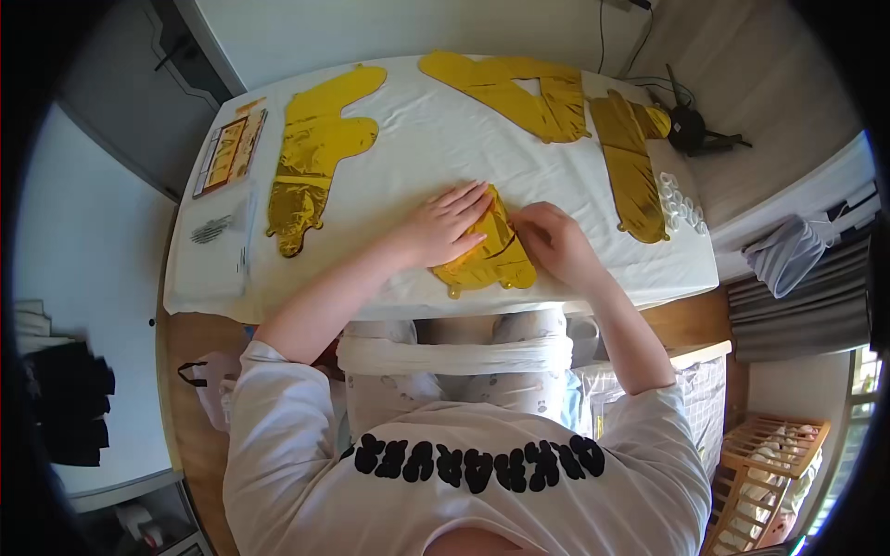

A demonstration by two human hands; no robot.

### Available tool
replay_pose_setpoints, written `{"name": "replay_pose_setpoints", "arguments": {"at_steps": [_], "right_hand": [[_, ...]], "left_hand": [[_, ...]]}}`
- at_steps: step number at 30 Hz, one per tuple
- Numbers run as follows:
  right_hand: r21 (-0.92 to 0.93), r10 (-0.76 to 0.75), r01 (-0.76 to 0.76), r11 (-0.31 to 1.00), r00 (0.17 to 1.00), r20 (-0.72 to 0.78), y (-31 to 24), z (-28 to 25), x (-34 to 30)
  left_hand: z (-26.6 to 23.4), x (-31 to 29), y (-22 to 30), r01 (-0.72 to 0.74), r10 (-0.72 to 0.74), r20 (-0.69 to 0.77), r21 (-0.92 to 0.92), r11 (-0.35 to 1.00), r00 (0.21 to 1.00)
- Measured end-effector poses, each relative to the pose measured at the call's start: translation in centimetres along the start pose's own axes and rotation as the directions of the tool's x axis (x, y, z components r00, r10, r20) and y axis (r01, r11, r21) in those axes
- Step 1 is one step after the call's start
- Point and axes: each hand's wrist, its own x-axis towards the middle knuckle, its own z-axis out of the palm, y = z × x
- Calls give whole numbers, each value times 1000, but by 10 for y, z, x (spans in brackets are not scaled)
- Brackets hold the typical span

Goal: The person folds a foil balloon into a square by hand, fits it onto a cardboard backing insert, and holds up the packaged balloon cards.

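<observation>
A folded gold foil balloon (482, 264), flat and crinkled, lies near the front edge of the white-covered table (426, 176). My left hand (450, 222) rests on its upper left part, palm down with fingers stretched out. Curled fingers of my right hand (556, 243) close at the balloon's right edge; the exact pinch is partly hidden. Farther back lie other flat gold foil balloons: one on the left (311, 148), one at the back with a triangular hole (505, 88), and one on the right (630, 167).
At the table's left are a flat printed package (230, 153) and a clear bag with thin dark pieces (211, 230). White ring-like coils (681, 204) sit at the right edge, below a black device with cables (691, 125). A wooden crib (765, 477) stands lower right.
</observation>
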Motion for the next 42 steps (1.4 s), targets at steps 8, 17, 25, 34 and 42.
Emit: {"name": "replay_pose_setpoints", "arguments": {"at_steps": [8, 17, 25, 34, 42], "right_hand": [[291, 457, -457, 840, 886, 75, -1, 1, 61], [445, 593, -683, 579, 727, 345, 0, -8, 73], [459, 573, -678, 574, 733, 365, 0, -8, 74], [353, 384, -398, 847, 916, 113, 4, 8, 57], [407, 548, -573, 711, 815, 190, 0, 7, 69]], "left_hand": [[-2, 9, -25, -101, 87, -146, -95, 990, 985], [-6, 10, -28, -50, 24, -93, -300, 953, 995], [-2, 12, -24, -74, 61, -94, -142, 987, 994], [-1, 8, -21, -52, 46, -88, -77, 996, 995], [-6, 6, -17, -21, 19, -34, -56, 998, 999]]}}
